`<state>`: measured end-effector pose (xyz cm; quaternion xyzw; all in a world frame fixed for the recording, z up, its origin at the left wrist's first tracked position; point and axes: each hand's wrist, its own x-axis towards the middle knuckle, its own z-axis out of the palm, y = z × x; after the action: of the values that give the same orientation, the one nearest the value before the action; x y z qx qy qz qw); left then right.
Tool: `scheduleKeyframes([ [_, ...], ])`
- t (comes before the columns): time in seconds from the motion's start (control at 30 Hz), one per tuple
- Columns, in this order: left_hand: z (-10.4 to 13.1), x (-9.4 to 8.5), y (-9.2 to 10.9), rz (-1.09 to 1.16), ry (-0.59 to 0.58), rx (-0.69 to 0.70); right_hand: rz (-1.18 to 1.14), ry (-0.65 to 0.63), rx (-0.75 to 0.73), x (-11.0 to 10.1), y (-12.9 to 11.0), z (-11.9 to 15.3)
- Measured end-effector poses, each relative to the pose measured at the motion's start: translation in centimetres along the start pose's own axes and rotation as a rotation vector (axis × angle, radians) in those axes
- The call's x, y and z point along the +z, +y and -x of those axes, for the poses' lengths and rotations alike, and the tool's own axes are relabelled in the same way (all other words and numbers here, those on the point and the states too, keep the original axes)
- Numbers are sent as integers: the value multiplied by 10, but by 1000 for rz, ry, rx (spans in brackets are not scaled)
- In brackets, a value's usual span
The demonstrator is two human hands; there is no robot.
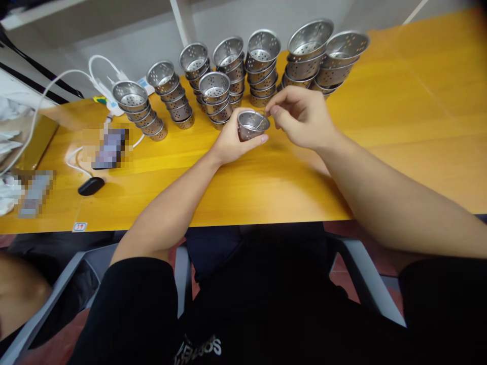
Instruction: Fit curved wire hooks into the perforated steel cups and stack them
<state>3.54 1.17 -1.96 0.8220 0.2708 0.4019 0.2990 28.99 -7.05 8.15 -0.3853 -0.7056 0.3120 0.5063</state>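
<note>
My left hand [230, 141] is wrapped round a small perforated metal strainer cup [249, 133], held up over the table with its mouth facing up and toward me. At the cup's right rim, the thumb and fingertips of my right hand [299, 115] pinch a thin wire loop [262, 119] that reaches into the cup. Just behind my hands stands a short stack of like cups [215, 91], and beyond it a taller stack [263, 56]. Part of the held cup is hidden by my left fingers.
More nested strainer cups [144, 109] stand in leaning stacks along the back of the yellow table [182, 175]. A blurred-out device [111, 147], white cables [74, 73] and a black oval object [91, 186] lie on the left. Another person's limb [21, 291] shows at lower left.
</note>
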Motion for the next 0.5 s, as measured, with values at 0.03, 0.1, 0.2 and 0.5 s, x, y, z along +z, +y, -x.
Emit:
scheduleKeyframes([
  [0.03, 0, -1, -1, -2, -2, 2, 33, -16, -11, -3, -1, 1],
  [0.1, 0, -2, -2, -3, -1, 11, 89, -52, -36, -7, -4, 2],
  [0.2, 0, -3, -2, -5, 20, 29, 151, -94, -83, -11, -3, 2],
  [0.5, 0, -6, -3, -39, 42, 28, 229, -205, -215, -8, 14, 0],
])
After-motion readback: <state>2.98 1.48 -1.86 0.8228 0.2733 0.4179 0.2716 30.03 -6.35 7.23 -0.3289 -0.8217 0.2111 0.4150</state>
